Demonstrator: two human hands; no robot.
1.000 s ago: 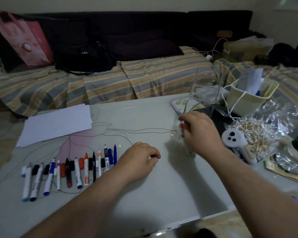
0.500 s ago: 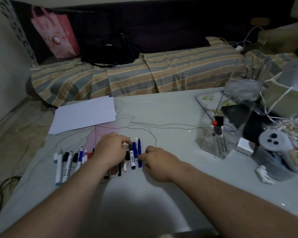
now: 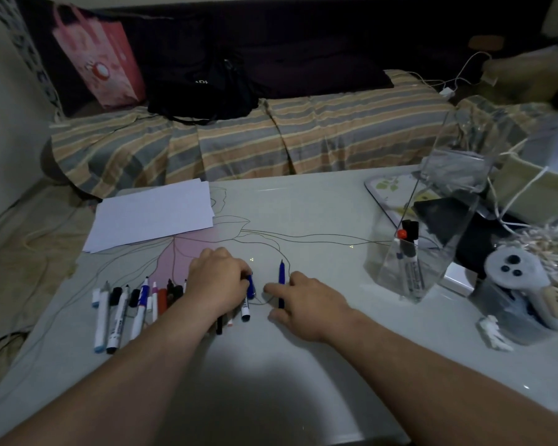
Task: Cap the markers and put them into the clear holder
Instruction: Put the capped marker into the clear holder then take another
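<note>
Several uncapped markers and loose caps [image 3: 126, 307] lie in a row on the white table [image 3: 303, 365] at the left. My left hand [image 3: 218, 284] rests curled over the row's right end, fingertips pinching a blue cap [image 3: 250, 284] above a white marker [image 3: 245, 312]. A thin blue marker [image 3: 281, 273] lies just to the right, and my right hand [image 3: 306, 304] holds its lower end between thumb and fingers. The clear holder [image 3: 432, 272] stands at the right with a red-capped and a black-capped marker [image 3: 408, 252] inside.
A stack of white paper [image 3: 155, 217] lies at the table's far left. Clutter crowds the right edge: a white controller [image 3: 512, 272], a bag of cotton swabs [image 3: 554, 246], a beige box with cables [image 3: 535, 188]. A striped couch [image 3: 255, 143] runs behind.
My right hand came from the holder back to the marker row. The thin blue marker has since slid right, away from the row. My left hand closed on the blue cap.
</note>
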